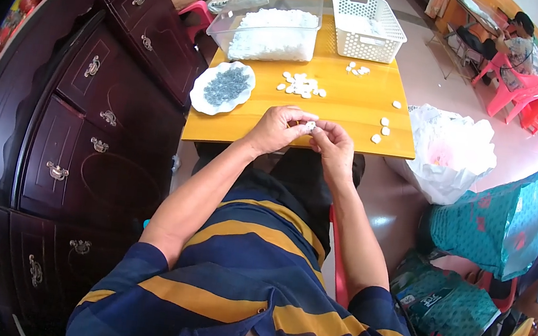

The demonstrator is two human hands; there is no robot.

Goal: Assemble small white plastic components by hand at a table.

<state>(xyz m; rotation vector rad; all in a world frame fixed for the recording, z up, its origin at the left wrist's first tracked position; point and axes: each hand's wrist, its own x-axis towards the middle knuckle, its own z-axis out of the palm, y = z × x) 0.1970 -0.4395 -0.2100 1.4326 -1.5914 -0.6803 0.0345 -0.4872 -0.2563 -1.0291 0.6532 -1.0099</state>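
Striped sleeves lead to both hands meeting at the yellow table (357, 105) edge.
Left hand (278, 129) and right hand (334, 142) fingertips pinch one small white piece (310, 126) between them; loose white pieces (302, 85) lie just beyond the fingers.

Both hands meet at the near bench (356, 111) edge: left hand (278, 129) and right hand (334, 142) pinch one small white piece (310, 126) between fingertips. Loose white pieces (301, 86) lie further up, white dish of grey parts (223, 87) to the left, clear tub (269, 30) and white basket (367, 25) behind.

teal bags (487, 222) — floor, right
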